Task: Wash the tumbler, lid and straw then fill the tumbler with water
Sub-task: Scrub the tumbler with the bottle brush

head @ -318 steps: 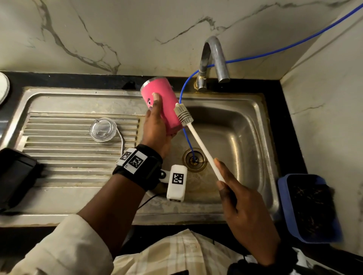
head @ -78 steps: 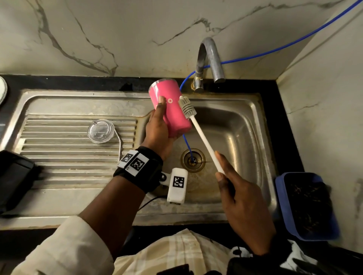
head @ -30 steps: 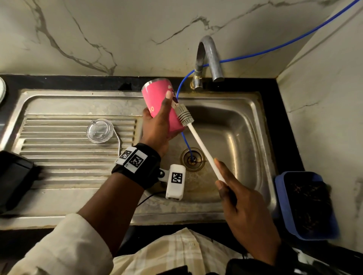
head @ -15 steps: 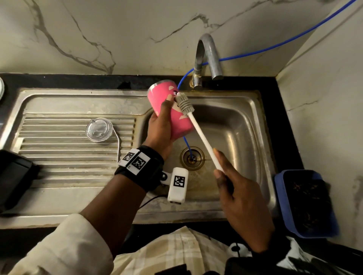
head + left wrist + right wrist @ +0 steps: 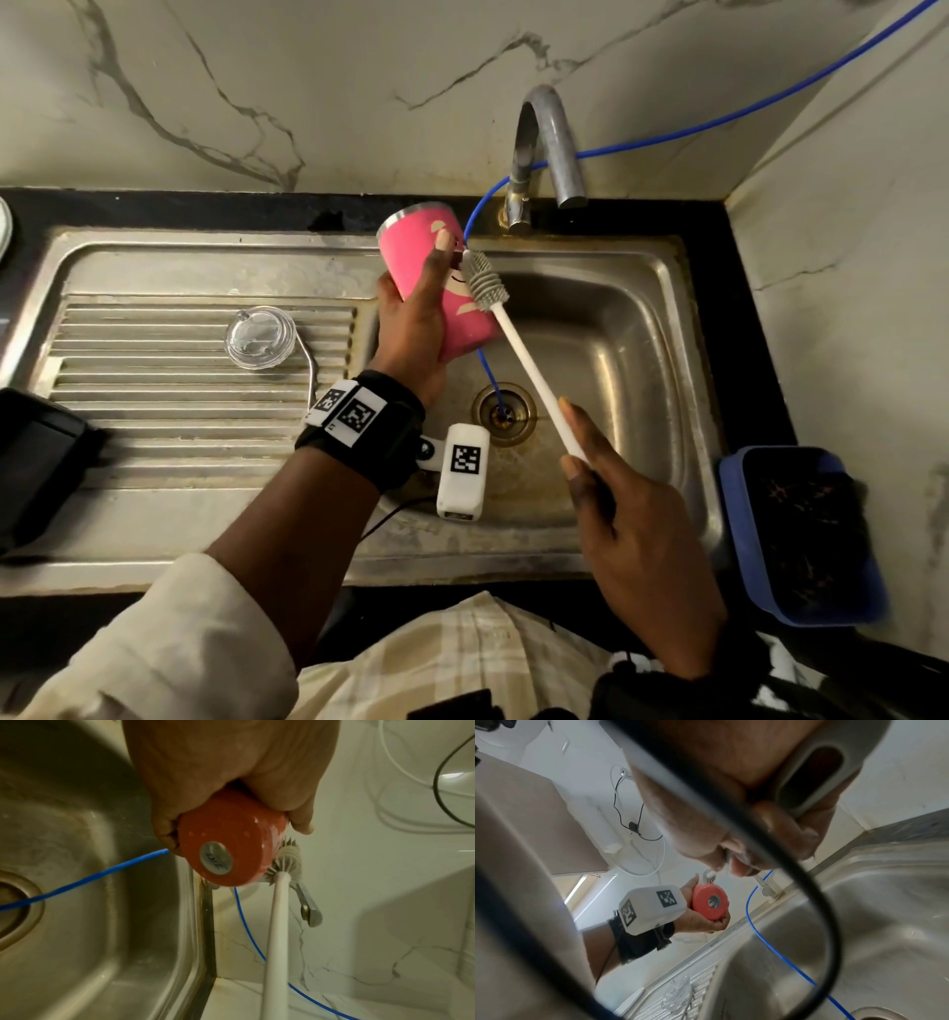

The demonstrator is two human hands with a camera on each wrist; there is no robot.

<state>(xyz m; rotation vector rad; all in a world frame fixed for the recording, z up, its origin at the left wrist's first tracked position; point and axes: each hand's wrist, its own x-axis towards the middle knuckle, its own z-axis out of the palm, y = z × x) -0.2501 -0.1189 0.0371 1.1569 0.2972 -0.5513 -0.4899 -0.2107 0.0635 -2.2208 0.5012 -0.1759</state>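
Note:
My left hand grips the pink tumbler tilted above the left edge of the sink basin, its rim pointing up and away. My right hand holds the white handle of a bottle brush. The brush's grey bristle head presses against the tumbler's outer right side. The clear lid and the thin metal straw lie on the ribbed drainboard.
A steel faucet arches over the basin's back edge, no water running. A blue hose runs from the wall down into the drain. A blue tub sits at the right; a black object at the left.
Over the last second the brush head has kept sliding along the tumbler's side, and my left hand has turned the tumbler so a different part of its print faces up.

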